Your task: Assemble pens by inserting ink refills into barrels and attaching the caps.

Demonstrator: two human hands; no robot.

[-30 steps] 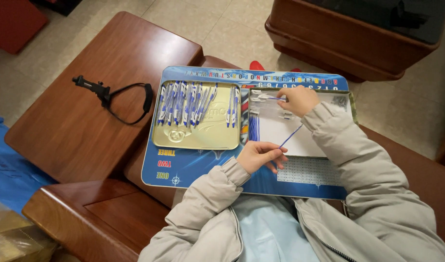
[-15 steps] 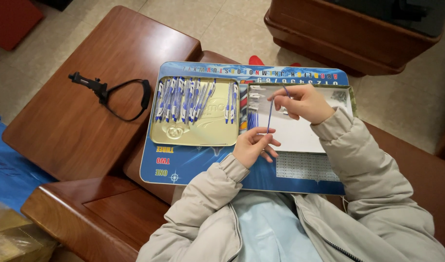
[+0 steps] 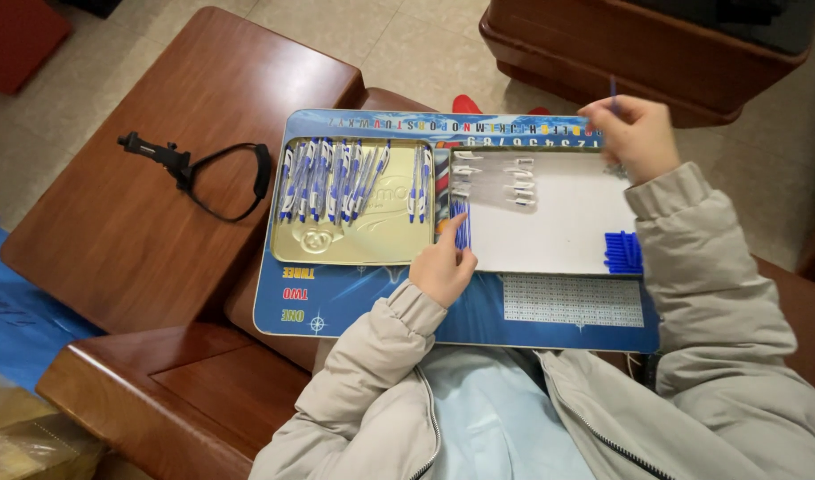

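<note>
**Pen parts sorted on a lap board, one blue piece lifted**

I see a blue rectangular board (image 3: 363, 302) lying across my lap, with a strip of coloured lettering along its far edge, three short coloured words stacked at its near left corner, and a pale grid of fine print near its right end. On the left half of the board sits a shallow gold tray (image 3: 354, 240) holding a row of blue-and-white pens (image 3: 332, 178), packed side by side along its far side. To the right of the tray lies a white sheet (image 3: 559, 231); clear pen barrels (image 3: 492, 178) lie on its far left part, and a small cluster of blue caps (image 3: 623, 252) rests at its right edge.

My left hand (image 3: 443, 267) rests at the near left corner of the white sheet, fingers curled narrow, touching a little bundle of blue refills (image 3: 461, 227) that lies between the tray and the sheet. I cannot tell whether it pinches them or only presses on them.

My right hand (image 3: 634, 133) is raised over the far right corner of the board, fingers closed on a thin blue piece (image 3: 613, 87) whose tip pokes up past the knuckles.

On the brown wooden table (image 3: 132, 231) to the left lies a black strap with a clip mount (image 3: 194, 173). A blue sheet (image 3: 16, 302) shows at the left edge, and a dark wooden cabinet (image 3: 639, 44) stands far right.
</note>
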